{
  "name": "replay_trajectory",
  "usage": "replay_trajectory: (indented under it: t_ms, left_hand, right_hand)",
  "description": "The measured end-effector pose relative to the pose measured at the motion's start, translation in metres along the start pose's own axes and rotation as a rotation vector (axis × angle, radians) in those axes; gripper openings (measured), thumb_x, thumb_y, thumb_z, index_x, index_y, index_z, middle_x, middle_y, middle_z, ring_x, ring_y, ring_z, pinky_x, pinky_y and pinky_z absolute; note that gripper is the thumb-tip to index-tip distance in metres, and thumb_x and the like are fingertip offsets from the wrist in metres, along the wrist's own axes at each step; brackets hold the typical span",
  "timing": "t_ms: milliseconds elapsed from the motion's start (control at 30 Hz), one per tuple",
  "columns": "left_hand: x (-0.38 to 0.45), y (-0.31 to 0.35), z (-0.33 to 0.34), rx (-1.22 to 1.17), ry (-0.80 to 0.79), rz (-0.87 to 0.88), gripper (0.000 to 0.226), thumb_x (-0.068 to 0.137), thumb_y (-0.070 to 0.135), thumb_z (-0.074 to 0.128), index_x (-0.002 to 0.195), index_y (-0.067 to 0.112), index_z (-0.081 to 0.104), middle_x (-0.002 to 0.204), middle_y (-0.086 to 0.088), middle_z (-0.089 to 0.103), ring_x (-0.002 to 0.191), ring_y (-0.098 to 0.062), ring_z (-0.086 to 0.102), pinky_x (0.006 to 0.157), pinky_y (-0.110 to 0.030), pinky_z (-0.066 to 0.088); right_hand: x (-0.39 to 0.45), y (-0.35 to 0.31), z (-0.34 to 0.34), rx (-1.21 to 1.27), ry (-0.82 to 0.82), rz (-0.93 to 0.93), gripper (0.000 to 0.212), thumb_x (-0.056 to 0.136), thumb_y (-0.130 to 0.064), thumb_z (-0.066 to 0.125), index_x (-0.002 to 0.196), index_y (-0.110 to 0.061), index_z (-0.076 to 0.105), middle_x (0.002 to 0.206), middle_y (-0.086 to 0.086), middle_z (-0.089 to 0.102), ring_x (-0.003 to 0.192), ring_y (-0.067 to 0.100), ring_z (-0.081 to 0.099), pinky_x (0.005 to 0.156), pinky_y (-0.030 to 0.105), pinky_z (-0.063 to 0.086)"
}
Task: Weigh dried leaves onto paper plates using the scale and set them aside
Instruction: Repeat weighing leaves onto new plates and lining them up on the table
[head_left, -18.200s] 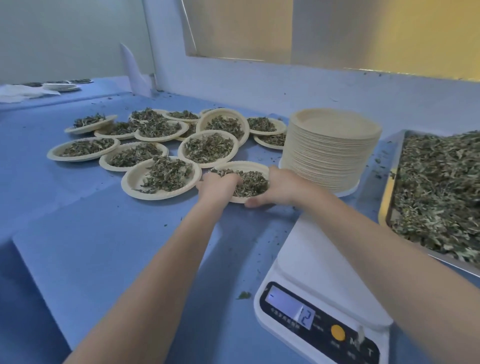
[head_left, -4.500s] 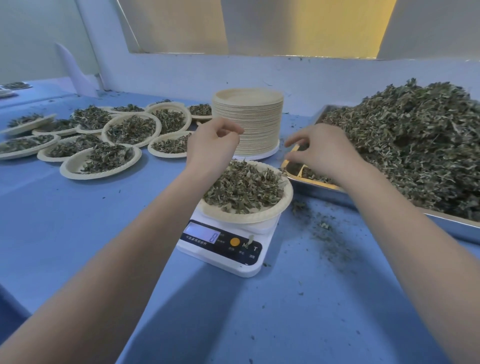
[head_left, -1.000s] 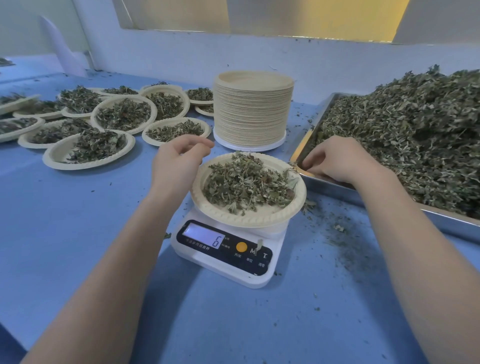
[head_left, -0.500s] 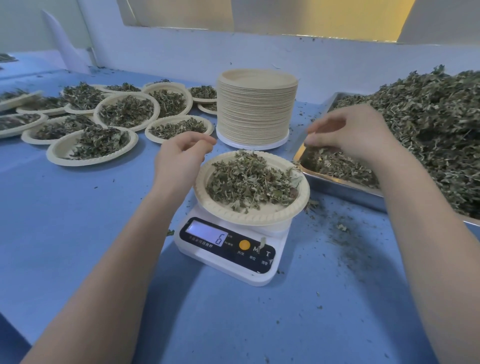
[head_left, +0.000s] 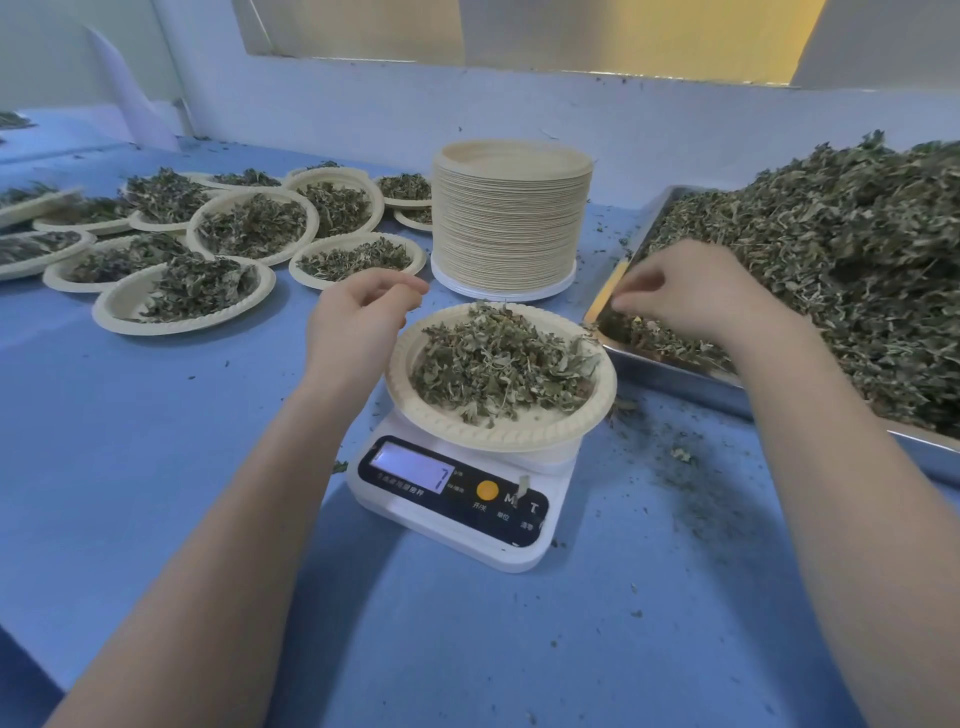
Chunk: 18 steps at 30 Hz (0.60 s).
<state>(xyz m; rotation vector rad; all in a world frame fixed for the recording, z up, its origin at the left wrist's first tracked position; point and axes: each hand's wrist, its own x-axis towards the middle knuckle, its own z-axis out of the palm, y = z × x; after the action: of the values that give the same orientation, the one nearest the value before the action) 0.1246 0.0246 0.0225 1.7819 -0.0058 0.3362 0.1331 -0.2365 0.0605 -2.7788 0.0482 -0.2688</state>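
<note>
A white digital scale (head_left: 457, 499) stands in the middle of the blue table, its display reading 7. On it sits a paper plate (head_left: 498, 441) heaped with dried leaves (head_left: 501, 364). My left hand (head_left: 353, 322) hovers just left of the plate's rim, fingers loosely curled, nothing visible in them. My right hand (head_left: 685, 296) reaches into the near corner of the metal tray (head_left: 675, 374), fingertips drawn together and pinching at the loose leaves there. The tray holds a big pile of dried leaves (head_left: 841, 270).
A tall stack of empty paper plates (head_left: 511, 218) stands behind the scale. Several filled plates (head_left: 187, 296) crowd the table at the left. Leaf crumbs (head_left: 685, 467) are scattered between scale and tray. A white wall runs along the back.
The scale reading went from 6 to 7. My right hand, raised above the tray half a second ago, has dropped back to the tray's corner. My left hand has stayed beside the plate.
</note>
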Motion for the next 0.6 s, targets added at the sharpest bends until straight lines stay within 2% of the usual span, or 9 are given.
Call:
replay_trajectory:
  t_ms: [67, 167, 300, 467, 533, 600]
  left_hand:
    - [0.0, -0.001, 0.0, 0.004, 0.0, 0.002, 0.019, 0.084, 0.016, 0.057, 0.079, 0.028, 0.071, 0.087, 0.003, 0.067, 0.077, -0.009, 0.058, 0.079, -0.032, 0.049]
    - [0.001, -0.001, 0.0, 0.009, 0.002, -0.002, 0.019, 0.084, 0.017, 0.057, 0.079, 0.028, 0.071, 0.089, 0.002, 0.067, 0.078, -0.009, 0.058, 0.079, -0.033, 0.049]
    - [0.002, -0.001, 0.0, 0.011, 0.0, 0.001, 0.02, 0.084, 0.016, 0.056, 0.079, 0.028, 0.071, 0.088, 0.004, 0.067, 0.078, -0.009, 0.058, 0.078, -0.032, 0.049]
    - [0.002, -0.002, 0.0, 0.022, -0.056, -0.023, 0.018, 0.086, 0.02, 0.056, 0.086, 0.028, 0.072, 0.092, 0.009, 0.067, 0.084, -0.01, 0.058, 0.079, -0.029, 0.047]
    - [0.003, -0.003, -0.001, 0.03, -0.099, -0.039, 0.018, 0.087, 0.022, 0.056, 0.094, 0.027, 0.072, 0.098, 0.011, 0.067, 0.091, -0.009, 0.059, 0.082, -0.027, 0.044]
    - [0.003, -0.003, 0.0, 0.038, -0.146, -0.05, 0.019, 0.088, 0.024, 0.056, 0.099, 0.026, 0.071, 0.103, 0.011, 0.067, 0.092, -0.006, 0.058, 0.083, -0.026, 0.042]
  right_hand:
    - [0.001, 0.011, 0.01, -0.047, -0.111, 0.047, 0.029, 0.084, -0.032, 0.07, 0.109, -0.017, 0.071, 0.112, 0.002, 0.068, 0.089, 0.014, 0.055, 0.082, 0.022, 0.038]
    - [0.002, 0.017, 0.019, -0.013, -0.208, 0.062, 0.031, 0.086, -0.028, 0.069, 0.115, -0.015, 0.069, 0.116, 0.003, 0.067, 0.103, 0.018, 0.06, 0.085, 0.023, 0.04]
    - [0.002, 0.015, 0.016, 0.078, -0.138, 0.04, 0.025, 0.083, -0.032, 0.072, 0.105, -0.021, 0.073, 0.105, 0.0, 0.069, 0.084, 0.01, 0.056, 0.077, 0.024, 0.039]
    - [-0.006, 0.003, -0.004, 0.198, -0.131, -0.03, 0.013, 0.085, -0.044, 0.065, 0.093, -0.035, 0.07, 0.09, -0.016, 0.064, 0.077, 0.0, 0.055, 0.062, 0.018, 0.037]
    - [-0.011, -0.001, -0.016, 0.298, -0.247, -0.06, 0.026, 0.079, -0.053, 0.067, 0.102, -0.041, 0.066, 0.097, -0.024, 0.06, 0.088, -0.006, 0.054, 0.068, 0.015, 0.037]
    - [-0.019, -0.005, -0.026, 0.305, -0.428, -0.131, 0.066, 0.06, -0.064, 0.074, 0.12, -0.047, 0.056, 0.113, -0.032, 0.054, 0.104, -0.014, 0.048, 0.08, 0.014, 0.035]
